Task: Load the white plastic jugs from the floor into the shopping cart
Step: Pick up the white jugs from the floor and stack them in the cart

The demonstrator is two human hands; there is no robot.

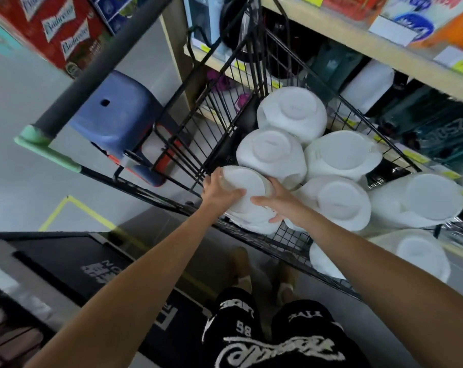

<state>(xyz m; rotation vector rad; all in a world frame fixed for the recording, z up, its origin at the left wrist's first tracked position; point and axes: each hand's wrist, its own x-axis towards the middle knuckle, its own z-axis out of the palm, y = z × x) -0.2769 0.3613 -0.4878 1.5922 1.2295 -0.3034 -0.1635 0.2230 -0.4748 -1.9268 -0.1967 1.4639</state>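
Observation:
A black wire shopping cart (pixel 225 83) stands in front of me, holding several white plastic jugs (pixel 291 112) with their round bottoms facing me. I hold one more white jug (pixel 245 187) at the cart's near left corner, just over its rim. My left hand (pixel 217 191) grips the jug's left side, thumb across its bottom. My right hand (pixel 276 201) grips its right side, fingers curled under it. Another white jug (pixel 421 251) lies outside the cart at the lower right, on the floor.
The cart's grey handle bar (pixel 92 73) with green end caps runs up the left. A blue plastic stool (pixel 119 120) stands beyond it. Store shelves (pixel 384 51) with goods line the right. A black floor mat (pixel 73 261) lies at lower left, and my legs are below.

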